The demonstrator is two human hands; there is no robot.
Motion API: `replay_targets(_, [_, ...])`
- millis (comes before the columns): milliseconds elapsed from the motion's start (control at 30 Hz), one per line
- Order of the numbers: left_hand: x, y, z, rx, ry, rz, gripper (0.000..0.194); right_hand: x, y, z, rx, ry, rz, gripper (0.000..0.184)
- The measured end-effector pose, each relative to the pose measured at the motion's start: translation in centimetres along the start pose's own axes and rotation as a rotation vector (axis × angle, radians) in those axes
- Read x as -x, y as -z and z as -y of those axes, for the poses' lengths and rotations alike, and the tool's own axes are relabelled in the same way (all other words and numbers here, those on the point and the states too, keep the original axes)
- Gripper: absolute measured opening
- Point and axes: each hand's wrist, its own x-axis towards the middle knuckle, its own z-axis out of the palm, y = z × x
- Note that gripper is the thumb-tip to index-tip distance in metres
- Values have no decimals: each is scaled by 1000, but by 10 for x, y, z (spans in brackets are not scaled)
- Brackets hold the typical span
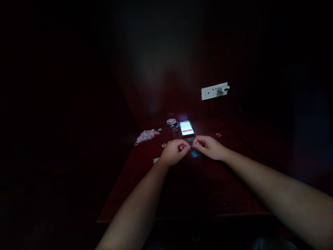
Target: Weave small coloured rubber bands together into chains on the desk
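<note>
My left hand [175, 151] is closed in a pinch, its fingertips toward the right. Facing it, my right hand [209, 148] pinches too. Between the two sets of fingertips runs a thin blue rubber band [191, 146], held at both ends. Just below it on the table lies a small pile of blue rubber bands [195, 154]. A single greyish band [190, 140] rests right behind the fingertips, and a yellow band [163, 145] lies by my left hand. Pale bands [155, 160] are partly hidden by my left wrist.
On the dark red table [135, 194], a heap of mixed-colour bands [147, 136] lies at the left edge. A lidded clear jar [172, 125] and a lit phone [187, 130] stand at the back. An orange band [218, 134] lies right, below a wall socket [212, 92] with a plug.
</note>
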Motion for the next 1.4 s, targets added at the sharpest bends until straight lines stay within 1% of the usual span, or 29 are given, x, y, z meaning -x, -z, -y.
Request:
replay_targets(167, [1, 0, 3, -17, 24, 15, 15, 0, 0, 0, 13, -9, -10, 23])
replay_targets(500, [2, 1, -2, 13, 18, 50, 13, -1, 0, -6, 78, -4, -37, 18])
replay_targets(667, [2, 0, 2, -21, 56, 118, 14, -2, 2, -8, 128, -5, -47, 14])
replay_targets(900, [2, -2, 15, -87, 96, 250, 13, -4, 1, -10, 115, -1, -79, 14])
replay_targets(1000, [2, -4, 19, -110, 97, 272, 15, -4, 1, -10, 111, 1, -83, 14])
replay_targets(1133, [1, -6, 22, -131, 79, 263, 16, -4, 2, -8, 152, 4, -67, 15])
replay_targets(1400, [-4, -10, 21, -176, 18, 271, 18, -4, 5, -5, 350, -28, 9, 15])
